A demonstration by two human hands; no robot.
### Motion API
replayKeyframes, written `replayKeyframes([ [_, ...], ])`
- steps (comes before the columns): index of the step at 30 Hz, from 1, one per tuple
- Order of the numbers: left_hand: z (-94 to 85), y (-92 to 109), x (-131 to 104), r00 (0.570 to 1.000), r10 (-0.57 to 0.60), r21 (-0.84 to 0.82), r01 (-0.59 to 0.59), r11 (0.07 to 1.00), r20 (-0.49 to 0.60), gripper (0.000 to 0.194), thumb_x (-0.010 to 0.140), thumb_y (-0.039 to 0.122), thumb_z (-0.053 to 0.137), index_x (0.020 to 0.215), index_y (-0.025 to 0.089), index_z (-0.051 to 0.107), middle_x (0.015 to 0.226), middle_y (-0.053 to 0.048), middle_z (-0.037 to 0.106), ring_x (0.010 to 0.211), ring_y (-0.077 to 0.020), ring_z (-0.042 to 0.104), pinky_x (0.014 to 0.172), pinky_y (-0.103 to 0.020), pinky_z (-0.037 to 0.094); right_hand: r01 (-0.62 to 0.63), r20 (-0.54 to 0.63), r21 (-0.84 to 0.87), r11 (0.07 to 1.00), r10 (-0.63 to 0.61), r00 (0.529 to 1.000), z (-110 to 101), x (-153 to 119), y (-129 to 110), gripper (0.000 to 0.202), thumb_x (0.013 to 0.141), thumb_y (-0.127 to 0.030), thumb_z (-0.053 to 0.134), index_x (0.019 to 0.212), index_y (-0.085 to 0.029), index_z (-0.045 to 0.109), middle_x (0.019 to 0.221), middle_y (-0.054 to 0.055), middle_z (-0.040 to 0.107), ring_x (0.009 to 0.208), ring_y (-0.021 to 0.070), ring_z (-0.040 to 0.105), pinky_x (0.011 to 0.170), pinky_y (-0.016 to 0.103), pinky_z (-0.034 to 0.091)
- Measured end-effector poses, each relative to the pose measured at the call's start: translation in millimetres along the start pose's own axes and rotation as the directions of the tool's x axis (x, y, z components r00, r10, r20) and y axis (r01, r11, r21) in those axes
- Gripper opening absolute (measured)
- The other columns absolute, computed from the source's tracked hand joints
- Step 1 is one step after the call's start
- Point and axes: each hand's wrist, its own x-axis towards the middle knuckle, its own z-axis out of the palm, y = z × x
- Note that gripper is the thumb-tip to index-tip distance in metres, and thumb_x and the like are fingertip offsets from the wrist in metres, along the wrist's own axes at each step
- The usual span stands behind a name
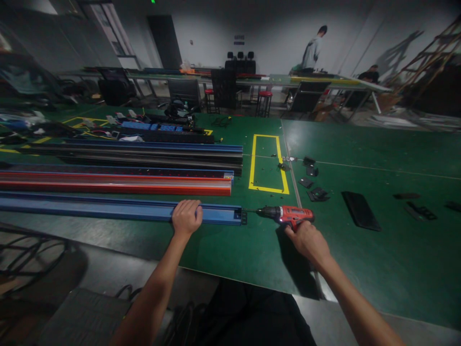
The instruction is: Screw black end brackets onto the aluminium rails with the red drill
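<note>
A long blue metal channel point(137, 209) lies along the near side of the green table. My left hand point(186, 216) is wrapped over it a little short of its right end, fingers closed on the far edge. A small black end piece point(244, 218) sits at that right end. My right hand point(310, 241) grips a red cordless drill point(296, 215) by its handle, the drill lying level and facing left. Its long thin bit point(251, 210) reaches the end of the channel; whether the tip sits in a screw is too small to tell.
Beyond the channel lie a red-orange profile point(180, 186) and several dark and blue profiles point(154, 150). Yellow tape point(252, 163) marks a rectangle with small parts. Black plates point(317, 194) and a black flat pouch point(360, 210) lie to the right. A person point(311, 50) stands at a far table.
</note>
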Motion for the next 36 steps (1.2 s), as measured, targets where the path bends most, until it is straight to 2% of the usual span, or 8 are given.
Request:
replayKeyframes([
  [10, 0.1, -0.3, 0.6, 1.0, 0.023, 0.02, -0.023, 1.0, -0.004, 0.037, 0.101, 0.03, 0.043, 0.104, 0.017, 0.078, 0.103, -0.013, 0.082, 0.098, -0.0315, 0.075, 0.102, -0.048, 0.05, -0.078, 0.033, 0.028, 0.997, 0.077, 0.996, -0.1, 0.3, -2.3, 0.05, 0.103, -0.054, 0.049, 0.113, -0.008, 0.067, 0.099, 0.026, 0.073, 0.095, 0.0351, 0.077, 0.08, 0.04, 0.056],
  [18, 1.1, -1.2, 0.0, 1.0, 0.022, 0.009, -0.022, 1.0, -0.015, 0.035, 0.1, 0.029, 0.046, 0.104, 0.017, 0.078, 0.103, -0.013, 0.082, 0.099, -0.0319, 0.076, 0.102, -0.049, 0.051, 0.004, 0.062, -0.086, 0.996, 0.001, 0.998, 0.5, 1.4, -0.3, 0.052, 0.108, -0.05, 0.043, 0.11, -0.005, 0.067, 0.105, 0.026, 0.072, 0.099, 0.0355, 0.076, 0.082, 0.039, 0.055],
  [23, 2.7, -1.7, -0.8, 0.999, 0.042, 0.026, -0.041, 0.999, -0.031, 0.036, 0.101, 0.029, 0.045, 0.105, 0.016, 0.078, 0.102, -0.013, 0.082, 0.098, -0.0319, 0.076, 0.102, -0.049, 0.051, -0.033, 0.035, -0.044, 0.999, 0.034, 0.999, 1.2, 1.5, -1.2, 0.047, 0.105, -0.051, 0.05, 0.111, -0.008, 0.067, 0.101, 0.026, 0.073, 0.095, 0.034, 0.077, 0.081, 0.038, 0.055],
  [29, 2.4, -1.6, -0.7, 0.999, 0.039, 0.024, -0.038, 0.999, -0.037, 0.034, 0.1, 0.029, 0.046, 0.104, 0.018, 0.078, 0.101, -0.011, 0.082, 0.098, -0.0309, 0.076, 0.101, -0.048, 0.051, -0.063, 0.048, 0.006, 0.998, 0.063, 0.997, 2.4, 2.4, -0.3, 0.051, 0.104, -0.055, 0.047, 0.112, -0.009, 0.067, 0.1, 0.026, 0.073, 0.095, 0.0344, 0.077, 0.081, 0.04, 0.054],
  [36, 2.6, -2.1, -0.7, 0.999, 0.03, 0.019, -0.03, 0.999, -0.02, 0.035, 0.1, 0.03, 0.045, 0.104, 0.018, 0.078, 0.102, -0.012, 0.082, 0.098, -0.0317, 0.075, 0.102, -0.049, 0.051, -0.009, -0.008, -0.003, 1.0, 0.009, 1.0, 4.5, 1.7, 2.5, 0.049, 0.1, -0.054, 0.053, 0.112, -0.01, 0.067, 0.099, 0.026, 0.073, 0.095, 0.0352, 0.075, 0.082, 0.042, 0.054],
])
